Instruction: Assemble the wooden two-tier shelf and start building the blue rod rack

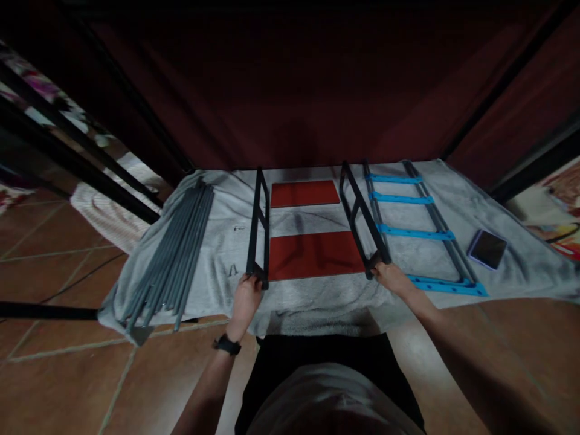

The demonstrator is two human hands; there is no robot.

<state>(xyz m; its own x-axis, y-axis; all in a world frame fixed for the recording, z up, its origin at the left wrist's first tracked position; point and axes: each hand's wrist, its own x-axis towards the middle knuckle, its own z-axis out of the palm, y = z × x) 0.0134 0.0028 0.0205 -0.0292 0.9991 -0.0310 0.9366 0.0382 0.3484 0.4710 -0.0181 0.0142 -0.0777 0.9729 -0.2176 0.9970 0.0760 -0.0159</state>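
On the grey cloth [312,219] right in front of me, two black frames lie side by side, well apart, one for each hand. My left hand [247,296] has its fingers clamped on the near end of the left black frame [261,219], and my right hand [389,278] has its fingers clamped on the near end of the right black frame [365,208]. Some fingertips are hidden under the black bars. The big thing is which way the frames point: the long sides run away from me, so the far ends are out of reach of my grip. The left one goes nearly straight ahead; the right one slants, its far end leaning left. I can't tell if they are quite flat. Between them sit a small red board [304,193] and, closer to me, a bigger red board [315,254]. Each hand is nearest its own frame.
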